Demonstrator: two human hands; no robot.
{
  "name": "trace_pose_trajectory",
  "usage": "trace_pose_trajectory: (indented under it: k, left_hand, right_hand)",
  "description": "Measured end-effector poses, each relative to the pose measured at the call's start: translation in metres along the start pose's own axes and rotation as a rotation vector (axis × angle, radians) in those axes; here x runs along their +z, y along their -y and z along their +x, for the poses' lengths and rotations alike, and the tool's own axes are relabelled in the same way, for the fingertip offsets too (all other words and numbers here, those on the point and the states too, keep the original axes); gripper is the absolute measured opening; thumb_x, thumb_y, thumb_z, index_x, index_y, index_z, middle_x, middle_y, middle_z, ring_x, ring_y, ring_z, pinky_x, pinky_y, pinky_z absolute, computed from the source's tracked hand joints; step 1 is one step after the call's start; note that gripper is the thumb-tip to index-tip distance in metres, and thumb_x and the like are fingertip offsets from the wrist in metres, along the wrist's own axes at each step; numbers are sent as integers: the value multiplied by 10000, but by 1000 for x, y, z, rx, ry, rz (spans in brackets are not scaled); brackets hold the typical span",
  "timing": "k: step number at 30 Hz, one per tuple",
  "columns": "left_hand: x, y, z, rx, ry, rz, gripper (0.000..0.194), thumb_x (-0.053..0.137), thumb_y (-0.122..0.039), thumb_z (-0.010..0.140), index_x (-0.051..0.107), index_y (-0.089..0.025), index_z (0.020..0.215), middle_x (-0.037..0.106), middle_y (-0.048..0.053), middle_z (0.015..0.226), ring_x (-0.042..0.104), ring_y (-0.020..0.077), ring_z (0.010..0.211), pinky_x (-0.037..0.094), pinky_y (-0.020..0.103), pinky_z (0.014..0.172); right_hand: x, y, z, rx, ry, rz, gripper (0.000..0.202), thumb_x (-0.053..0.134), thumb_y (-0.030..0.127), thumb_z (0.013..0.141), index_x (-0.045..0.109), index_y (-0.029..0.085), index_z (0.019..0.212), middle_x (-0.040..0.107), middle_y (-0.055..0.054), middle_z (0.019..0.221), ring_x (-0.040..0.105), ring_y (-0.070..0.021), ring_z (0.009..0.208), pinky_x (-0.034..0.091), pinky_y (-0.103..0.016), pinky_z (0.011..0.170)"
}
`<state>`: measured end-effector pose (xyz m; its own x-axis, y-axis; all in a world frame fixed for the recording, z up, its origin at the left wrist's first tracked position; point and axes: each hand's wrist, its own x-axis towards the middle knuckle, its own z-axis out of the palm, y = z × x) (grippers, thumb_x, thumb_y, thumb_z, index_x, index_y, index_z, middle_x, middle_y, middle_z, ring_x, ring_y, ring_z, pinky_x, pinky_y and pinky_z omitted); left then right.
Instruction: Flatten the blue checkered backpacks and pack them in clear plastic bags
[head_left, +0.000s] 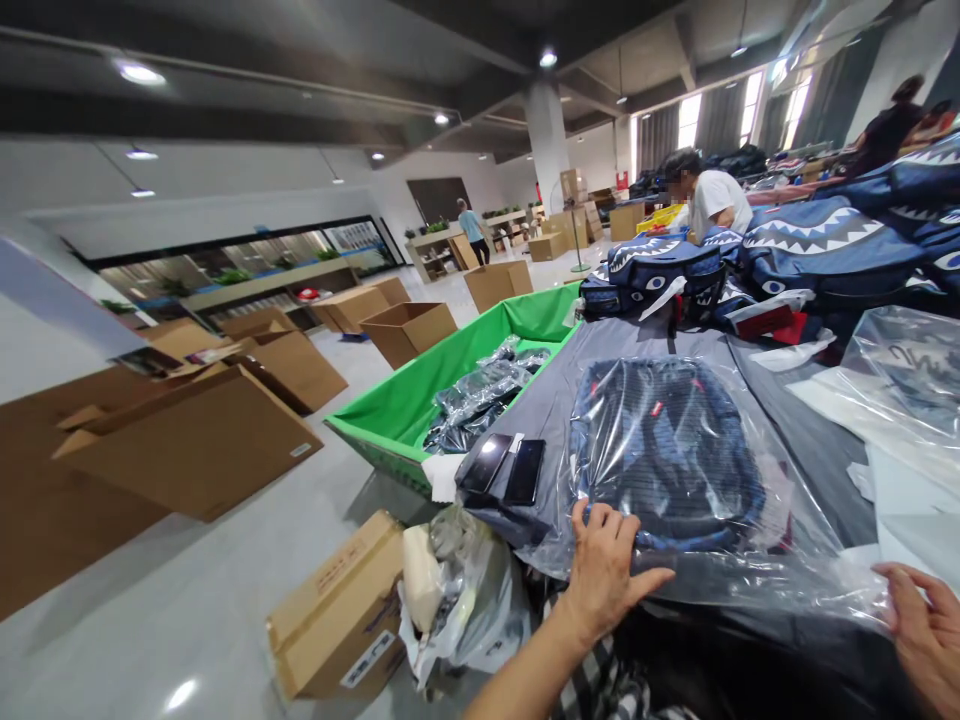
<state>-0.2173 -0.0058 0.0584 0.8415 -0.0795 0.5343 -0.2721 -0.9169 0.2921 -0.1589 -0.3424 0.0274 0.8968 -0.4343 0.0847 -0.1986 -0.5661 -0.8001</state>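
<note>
A dark blue backpack [664,450] lies flat inside a clear plastic bag [795,585] on the grey-covered table [555,400]. My left hand [607,565] rests on the near left part of the bag, thumb spread away from the fingers. At the near right corner, my right hand [924,625] pinches the bag's edge between thumb and fingers. Two dark phones [525,472] lie side by side to the left of the backpack. More clear plastic bags [900,370] lie at the right.
Blue shark-face backpacks [832,250] are piled at the table's far side. A green-lined bin [397,400] holding bagged items [487,385] adjoins the left edge. Cardboard boxes [210,440] and a stuffed plastic sack [480,600] stand on the floor. A person in white [720,205] bends beyond the pile.
</note>
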Motion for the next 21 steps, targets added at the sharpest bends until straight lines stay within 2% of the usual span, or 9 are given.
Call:
trace_pose_trajectory:
  k: [5,9,13,17,19,21]
  left_hand:
    - [-8,-4,11,-78,137,-102,421,912,-483,679,645,-220,869,642,58,1098,530,307,1148,334,612,1083]
    - [-16,-2,9,-171,236,-259,249,874,-313,771,651,-217,829,633,50,1215,501,299,1213,363,564,1057]
    - [-20,-1,16,-166,230,-329,121,771,-218,877,663,-221,823,687,9,1097,526,250,1177,319,517,1065]
    - [-17,9,40,-51,278,-332,162,707,-199,917,660,-211,762,725,-7,981,542,230,1149,273,497,1084]
    - [-9,18,52,-108,369,-388,208,753,-187,864,652,-198,684,732,-1,955,572,225,1097,320,460,1046]
    - [0,27,57,-211,438,-468,230,797,-184,805,647,-192,630,736,7,938,597,216,1033,372,417,983]
  right_hand:
    - [-5,24,-8,37,22,57,528,391,685,772,597,240,967,565,-13,620,582,-261,610,440,-384,637]
    - [-5,26,-9,46,23,62,533,388,684,753,592,234,955,565,-18,624,568,-257,600,439,-386,647]
    - [-4,15,-9,13,32,98,483,393,684,787,566,263,949,548,-8,615,563,-257,578,466,-400,674]
    - [-4,5,-2,-14,6,64,431,382,676,802,536,305,960,590,-29,679,598,-290,595,473,-434,689]
    - [-1,3,6,-22,9,-62,423,358,662,783,546,317,939,640,-64,735,625,-331,629,465,-464,690]
    - [6,3,16,-57,100,-148,420,356,658,756,570,318,875,672,-73,735,643,-349,637,468,-473,680]
